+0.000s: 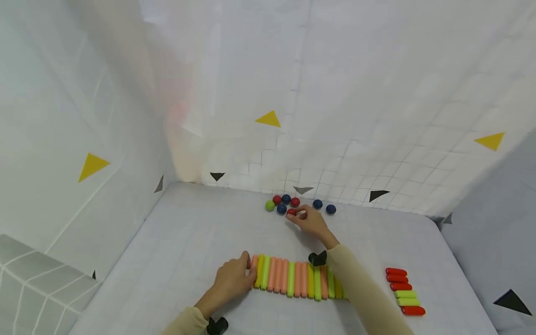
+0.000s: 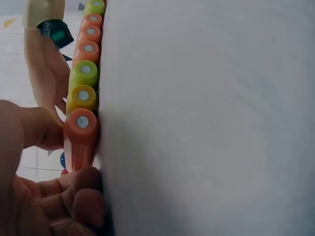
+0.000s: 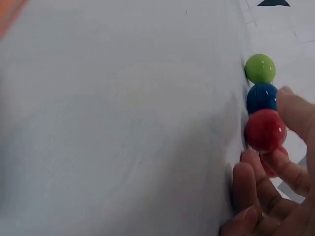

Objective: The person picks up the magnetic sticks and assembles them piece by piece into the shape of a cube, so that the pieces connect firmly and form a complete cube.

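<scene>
A row of orange, yellow and green magnetic rods lies side by side on the white table. At its left end my left hand holds the outermost orange rod between thumb and fingers; the round metal dot on the rod's end shows in the left wrist view. Farther back, my right hand pinches a red ball between thumb and fingers. Beside that ball is a cluster with a green ball, a blue ball and more red and blue ones. My right forearm hides the row's right end.
Two blue balls, one nearer and one farther, lie right of the cluster. At the right, a short column of red and yellow-green rods lies on the table. White walls with yellow and black triangles stand behind and at the sides.
</scene>
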### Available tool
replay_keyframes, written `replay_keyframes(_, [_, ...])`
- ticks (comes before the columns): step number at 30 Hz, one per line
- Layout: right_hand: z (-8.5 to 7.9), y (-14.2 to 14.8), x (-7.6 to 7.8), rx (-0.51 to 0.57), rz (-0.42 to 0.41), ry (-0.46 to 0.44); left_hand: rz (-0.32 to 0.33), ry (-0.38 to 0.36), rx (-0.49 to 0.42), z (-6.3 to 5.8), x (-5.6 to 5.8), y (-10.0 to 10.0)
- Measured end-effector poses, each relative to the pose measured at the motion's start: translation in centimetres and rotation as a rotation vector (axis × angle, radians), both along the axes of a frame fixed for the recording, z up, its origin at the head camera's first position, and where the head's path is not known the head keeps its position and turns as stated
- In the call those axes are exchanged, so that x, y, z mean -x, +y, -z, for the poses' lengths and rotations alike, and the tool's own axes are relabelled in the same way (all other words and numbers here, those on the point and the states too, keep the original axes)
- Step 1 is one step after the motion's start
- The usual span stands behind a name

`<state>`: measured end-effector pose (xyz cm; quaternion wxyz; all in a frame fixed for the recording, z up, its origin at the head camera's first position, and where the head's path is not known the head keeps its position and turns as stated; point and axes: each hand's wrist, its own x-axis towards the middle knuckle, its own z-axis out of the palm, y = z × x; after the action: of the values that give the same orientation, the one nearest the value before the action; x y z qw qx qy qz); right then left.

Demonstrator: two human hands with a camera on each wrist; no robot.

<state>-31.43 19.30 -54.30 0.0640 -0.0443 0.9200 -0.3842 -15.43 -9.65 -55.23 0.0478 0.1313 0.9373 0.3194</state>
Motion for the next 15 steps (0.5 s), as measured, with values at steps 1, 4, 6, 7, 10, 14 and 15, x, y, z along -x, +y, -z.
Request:
replay_keyframes(1, [0.0, -0.3, 0.1, -0.026, 0.002, 0.01, -0.005, 0.003, -0.001, 0.0, -0.1, 0.1])
replay_keyframes(4, [0.0, -0.9, 0.3, -0.078, 0.018, 0.014, -0.026, -0.017, -0.01, -0.3, 0.0, 0.2])
replay_keyframes(6, [0.1, -0.9, 0.4, -0.108, 0.017, 0.011, -0.034, -0.044, -0.02, -0.5, 0.2, 0.2])
replay_keyframes(7, [0.2, -0.8, 0.4, -0.119, 0.015, 0.003, -0.038, -0.065, -0.027, -0.5, 0.3, 0.2])
replay_keyframes(10, [0.2, -0.2, 0.5, -0.117, 0.009, -0.034, -0.057, -0.107, -0.036, -0.8, 0.8, 0.2])
replay_keyframes(14, [0.0, 0.6, 0.3, -0.075, -0.009, -0.093, -0.123, -0.083, 0.02, -1.1, 1.7, -0.1])
replay_keyframes(15, [0.0, 0.8, 0.2, -0.062, -0.014, -0.11, -0.141, -0.071, 0.042, -1.2, 1.9, -0.2])
